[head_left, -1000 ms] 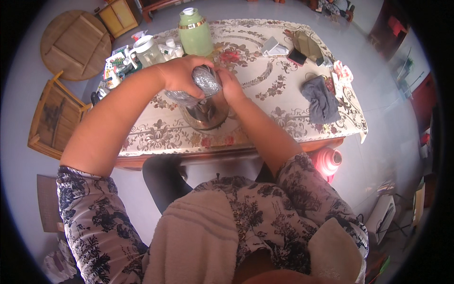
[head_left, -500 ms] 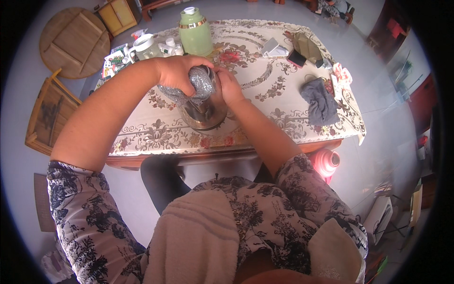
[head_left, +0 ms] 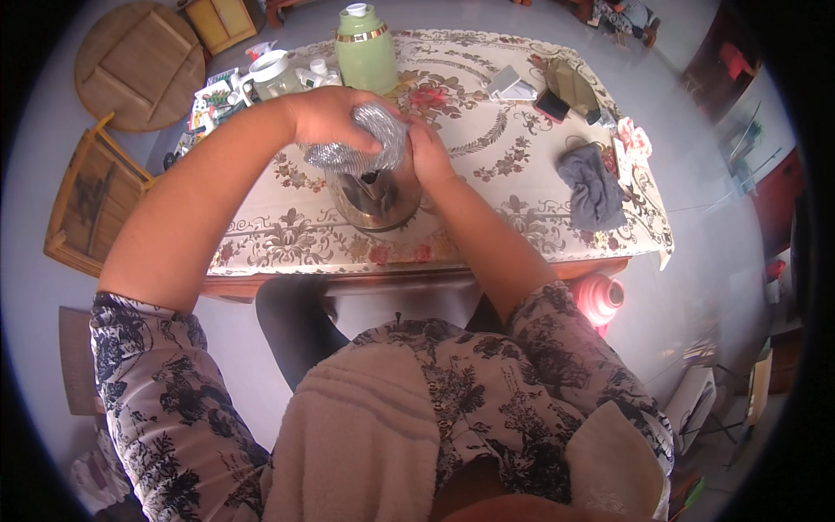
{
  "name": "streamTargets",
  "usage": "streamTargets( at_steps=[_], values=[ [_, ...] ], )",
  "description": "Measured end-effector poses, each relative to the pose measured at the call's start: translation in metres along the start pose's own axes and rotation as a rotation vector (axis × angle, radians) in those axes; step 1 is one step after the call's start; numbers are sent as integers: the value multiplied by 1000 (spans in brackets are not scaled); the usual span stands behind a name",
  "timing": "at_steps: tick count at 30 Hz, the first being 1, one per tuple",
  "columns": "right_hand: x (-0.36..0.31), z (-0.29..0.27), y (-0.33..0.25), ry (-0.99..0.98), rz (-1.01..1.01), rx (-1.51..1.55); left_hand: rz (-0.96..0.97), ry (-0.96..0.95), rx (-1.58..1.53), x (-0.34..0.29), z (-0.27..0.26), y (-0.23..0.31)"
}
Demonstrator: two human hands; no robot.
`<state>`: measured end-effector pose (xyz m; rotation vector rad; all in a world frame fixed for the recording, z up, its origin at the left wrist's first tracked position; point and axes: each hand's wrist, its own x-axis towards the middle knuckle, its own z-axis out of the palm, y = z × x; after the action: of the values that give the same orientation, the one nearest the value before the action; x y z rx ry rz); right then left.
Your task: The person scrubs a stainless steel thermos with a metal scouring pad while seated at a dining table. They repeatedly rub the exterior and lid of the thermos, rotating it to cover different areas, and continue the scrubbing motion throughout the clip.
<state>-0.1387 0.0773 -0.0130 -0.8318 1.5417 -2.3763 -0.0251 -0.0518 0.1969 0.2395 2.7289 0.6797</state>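
A shiny stainless steel kettle [head_left: 376, 205] stands near the table's front edge, its dark spout opening facing me. My left hand [head_left: 335, 120] is closed on a silvery mesh scrubbing cloth [head_left: 348, 158], which it presses against the kettle's top. The cloth hides most of the upper part of the kettle. Along the kettle's upper right side, my right hand [head_left: 428, 153] grips it; some of its fingers are out of sight behind the metal and the cloth.
Behind my left hand are a green thermos [head_left: 365, 54] and a glass jug [head_left: 275, 76]. A grey cloth [head_left: 593, 188], a white box [head_left: 511, 85] and an olive bag [head_left: 570, 89] lie to the right. A pink thermos [head_left: 600, 300] stands beside the table's front right corner.
My left hand has shifted slightly, and the mesh cloth now spreads flatter across the kettle's top. My right hand keeps its hold. The whole view has shifted a little.
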Motion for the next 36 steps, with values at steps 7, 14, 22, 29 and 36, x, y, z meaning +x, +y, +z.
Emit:
streamTargets(
  at_steps=[7, 14, 22, 29, 36],
  values=[
    [-3, 4, -4, 27, -3, -44, -169, -34, -247, 3, -10, -18],
    [0, 1, 0, 17, 9, 8, 15, -100, -145, 1, -5, -16],
    [-4, 0, -8, 0, 63, 21, -166, 1, 466, -1, 21, 42],
    [-13, 10, -23, 35, -5, -11, -162, -91, 463, 9, 17, 35],
    [-6, 7, -9, 51, -99, -152, 76, -222, 555, 13, -10, 30]
  ],
)
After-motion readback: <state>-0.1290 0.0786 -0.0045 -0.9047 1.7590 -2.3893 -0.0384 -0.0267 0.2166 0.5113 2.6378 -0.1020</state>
